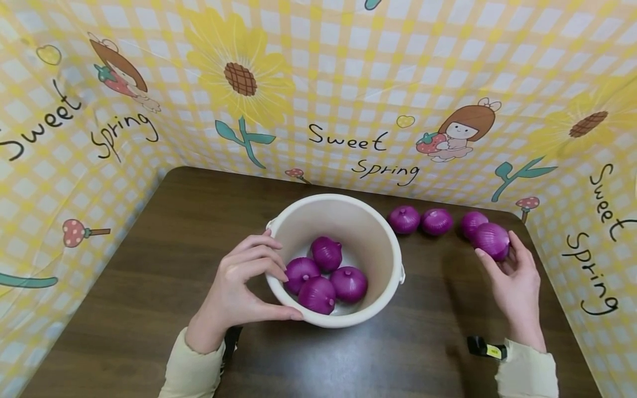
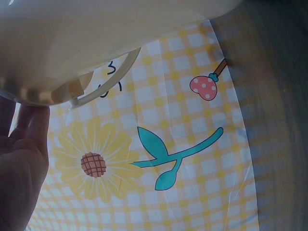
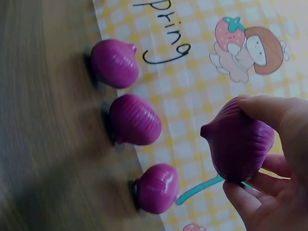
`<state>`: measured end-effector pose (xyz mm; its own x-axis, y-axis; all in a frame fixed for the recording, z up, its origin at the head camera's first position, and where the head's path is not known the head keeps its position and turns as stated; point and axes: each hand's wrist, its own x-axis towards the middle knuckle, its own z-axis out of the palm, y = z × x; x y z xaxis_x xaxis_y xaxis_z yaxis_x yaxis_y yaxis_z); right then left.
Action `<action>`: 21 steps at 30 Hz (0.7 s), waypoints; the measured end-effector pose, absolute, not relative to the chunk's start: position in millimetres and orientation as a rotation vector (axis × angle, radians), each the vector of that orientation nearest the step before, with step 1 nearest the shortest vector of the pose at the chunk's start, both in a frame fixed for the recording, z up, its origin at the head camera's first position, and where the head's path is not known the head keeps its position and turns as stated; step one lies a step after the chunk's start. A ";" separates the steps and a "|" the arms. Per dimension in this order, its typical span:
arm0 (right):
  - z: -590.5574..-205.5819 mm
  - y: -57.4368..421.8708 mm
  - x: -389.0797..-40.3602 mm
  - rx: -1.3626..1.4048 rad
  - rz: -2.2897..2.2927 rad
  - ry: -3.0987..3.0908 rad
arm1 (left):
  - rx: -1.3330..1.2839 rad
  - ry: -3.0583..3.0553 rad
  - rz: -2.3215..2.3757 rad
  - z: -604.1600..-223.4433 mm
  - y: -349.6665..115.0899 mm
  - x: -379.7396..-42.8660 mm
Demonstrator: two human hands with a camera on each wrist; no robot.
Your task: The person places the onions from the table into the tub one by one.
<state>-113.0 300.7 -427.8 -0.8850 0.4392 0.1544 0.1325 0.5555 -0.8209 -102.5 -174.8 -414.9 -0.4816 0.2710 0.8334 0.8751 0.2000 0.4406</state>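
The right hand (image 1: 515, 284) held an onion (image 1: 491, 243) clamped between thumb and fingers, up off the tabletop (image 1: 423, 354). The left hand (image 1: 241, 282) gripped the left side of the bucket (image 1: 360, 232), its fingers over the rim and its thumb along the near edge.

Just past the held onion, three loose onions (image 1: 437, 221) lay in a row near the far edge of the tabletop (the rightmost was partly hidden behind the held one in the head view). To their left stood the bucket, upright, with four bucketed onions (image 1: 348, 284) close together at its bottom; its pale handle (image 2: 124, 71) showed in the left wrist view.

Beside the right wrist, near a cream sleeve (image 1: 527, 370), was a black piece (image 1: 479, 346) with a yellow label. Beyond the tabletop hung a yellow checked cloth (image 1: 338, 83), printed with sunflowers and "Sweet Spring".
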 end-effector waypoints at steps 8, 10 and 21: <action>-422.7 285.3 -112.1 -0.357 1.244 -2.411 | -1.064 -1.878 -1.291 -414.9 -174.7 -102.0; -422.5 282.4 -112.4 -0.326 1.239 -2.406 | -1.062 -1.877 -1.294 -414.8 -174.4 -101.7; -416.9 264.7 -111.7 -0.193 1.242 -2.377 | -1.055 -1.880 -1.304 -413.7 -173.8 -100.9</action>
